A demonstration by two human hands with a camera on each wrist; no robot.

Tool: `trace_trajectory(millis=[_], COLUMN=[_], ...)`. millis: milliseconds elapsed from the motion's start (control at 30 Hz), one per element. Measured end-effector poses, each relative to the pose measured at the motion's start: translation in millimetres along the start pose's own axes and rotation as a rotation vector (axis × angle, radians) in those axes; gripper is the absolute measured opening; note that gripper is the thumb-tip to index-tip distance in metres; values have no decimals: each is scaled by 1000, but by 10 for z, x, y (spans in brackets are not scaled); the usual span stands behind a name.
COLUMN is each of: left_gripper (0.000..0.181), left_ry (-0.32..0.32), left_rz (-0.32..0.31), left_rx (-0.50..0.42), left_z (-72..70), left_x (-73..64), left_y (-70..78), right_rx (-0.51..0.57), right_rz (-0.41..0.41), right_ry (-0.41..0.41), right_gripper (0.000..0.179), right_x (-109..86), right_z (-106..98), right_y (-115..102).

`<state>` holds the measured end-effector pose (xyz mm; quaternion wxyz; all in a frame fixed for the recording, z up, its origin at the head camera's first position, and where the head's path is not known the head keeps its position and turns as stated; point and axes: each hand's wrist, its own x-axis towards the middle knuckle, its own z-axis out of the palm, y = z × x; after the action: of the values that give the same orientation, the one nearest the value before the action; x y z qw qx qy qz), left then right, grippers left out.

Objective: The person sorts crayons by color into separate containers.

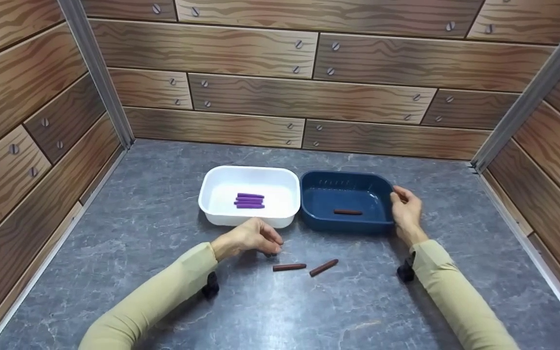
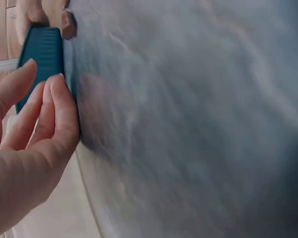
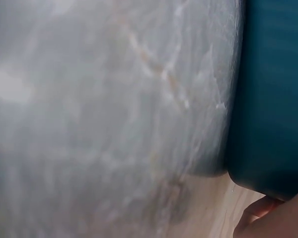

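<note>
My left hand (image 1: 253, 238) hovers over the table just in front of the white tray (image 1: 212, 214), thumb and fingers apart with nothing between them. Two brown crayons, one nearly level (image 1: 289, 267) and one slanted (image 1: 324, 268), lie on the table to its right. My right hand (image 1: 407, 214) holds the right end of the dark blue tray (image 1: 348, 226), thumb at the rim and fingers round the outside. One brown crayon (image 1: 348, 212) lies inside the blue tray. Several purple crayons (image 1: 250, 200) lie side by side in the white tray.
The two trays stand side by side on a grey marbled table (image 1: 163, 180). Wood-patterned panels (image 1: 251, 92) close off the back and both sides, with metal posts (image 1: 100, 73) at the corners.
</note>
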<state>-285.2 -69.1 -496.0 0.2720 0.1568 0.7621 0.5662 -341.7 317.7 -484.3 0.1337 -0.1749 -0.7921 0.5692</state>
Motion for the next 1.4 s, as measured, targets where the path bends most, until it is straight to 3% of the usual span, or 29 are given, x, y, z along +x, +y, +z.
trace_trajectory(millis=[267, 433, 700, 1400], left_gripper=[22, 20, 21, 16], left_ry=[-146, -186, -266, -220], left_rz=[67, 99, 116, 122], left_rx=[148, 296, 426, 489], left_z=[-30, -43, -21, 87], left_x=[20, 44, 77, 2], left_y=[-15, 20, 68, 91], right_rx=[13, 23, 35, 39], right_rz=[16, 22, 9, 7], right_ry=[4, 3, 8, -7], right_gripper=[40, 41, 40, 41], right_x=[-1, 2, 11, 7], right_z=[0, 6, -3, 0], right_y=[19, 13, 9, 1])
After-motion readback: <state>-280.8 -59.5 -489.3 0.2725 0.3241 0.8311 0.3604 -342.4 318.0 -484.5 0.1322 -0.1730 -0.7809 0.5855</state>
